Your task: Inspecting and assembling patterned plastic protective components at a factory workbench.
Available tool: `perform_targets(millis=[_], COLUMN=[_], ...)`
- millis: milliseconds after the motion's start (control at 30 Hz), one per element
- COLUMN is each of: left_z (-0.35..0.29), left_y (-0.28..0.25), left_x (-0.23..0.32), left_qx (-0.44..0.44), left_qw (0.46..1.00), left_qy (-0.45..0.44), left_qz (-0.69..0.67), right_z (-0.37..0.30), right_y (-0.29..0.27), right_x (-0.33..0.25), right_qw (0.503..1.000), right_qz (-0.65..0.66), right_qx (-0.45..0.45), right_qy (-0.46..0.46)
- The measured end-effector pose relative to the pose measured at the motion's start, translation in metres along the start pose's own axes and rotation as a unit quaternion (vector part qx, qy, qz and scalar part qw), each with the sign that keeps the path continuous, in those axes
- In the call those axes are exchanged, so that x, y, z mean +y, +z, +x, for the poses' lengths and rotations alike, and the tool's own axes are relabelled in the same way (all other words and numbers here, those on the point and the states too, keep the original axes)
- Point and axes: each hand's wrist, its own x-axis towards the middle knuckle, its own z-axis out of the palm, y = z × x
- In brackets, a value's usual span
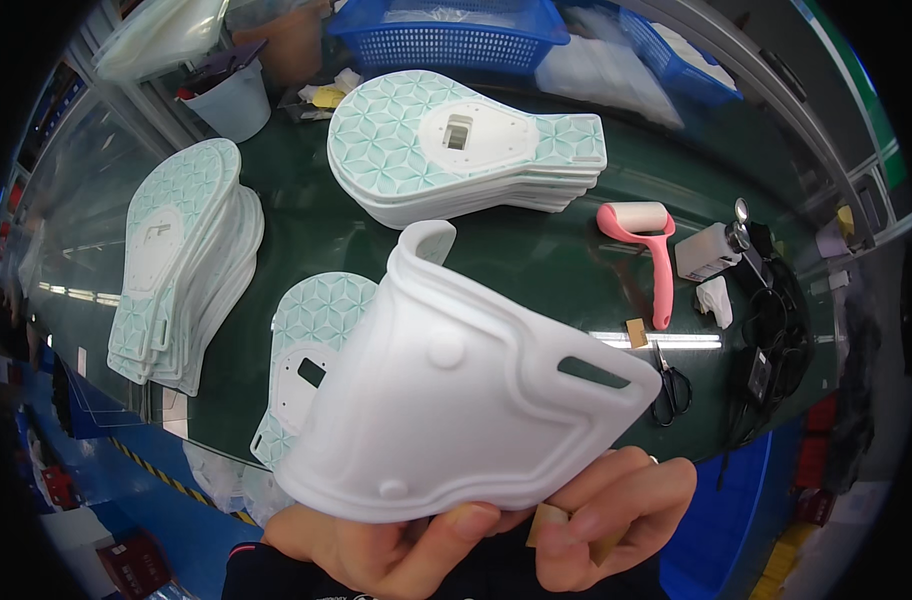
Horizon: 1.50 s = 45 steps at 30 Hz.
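A curved white moulded plastic panel with a slot near one corner is held up and tilted in front of me. My left hand is closed on its lower edge, thumb on the white face. Close by that edge, my right hand pinches a small tan card-like piece; its exact kind is unclear. Partly hidden behind the held panel, another panel with a mint-green geometric pattern lies on the dark green table.
Patterned panels are stacked at the left and at the back. On the right are a pink-handled roller, a pump bottle, black scissors and dark cables. A blue basket stands at the far side.
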Motion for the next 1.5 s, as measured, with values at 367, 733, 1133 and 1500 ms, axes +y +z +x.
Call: perform_targets(millis=[367,733,1133,1500], left_z=[0.002,0.001,0.004,0.002], left_y=[-0.01,-0.015,-0.011,0.01], left_x=[-0.004,-0.006,-0.009,0.0], left_qx=[-0.036,-0.093,-0.113,0.025], left_qw=[0.999,0.994,0.991,0.999], left_qy=[0.003,0.011,0.023,-0.003], left_qz=[0.036,0.06,0.061,0.026], right_z=[0.006,0.004,0.003,0.004], right_y=[-0.002,-0.001,-0.003,-0.005], right_x=[0.009,0.003,0.009,0.014], right_qw=[1.0,0.999,1.0,0.997], right_qz=[0.004,-0.032,0.023,0.078], right_qx=[-0.013,0.015,-0.008,-0.021], right_qy=[-0.019,-0.009,0.006,0.014])
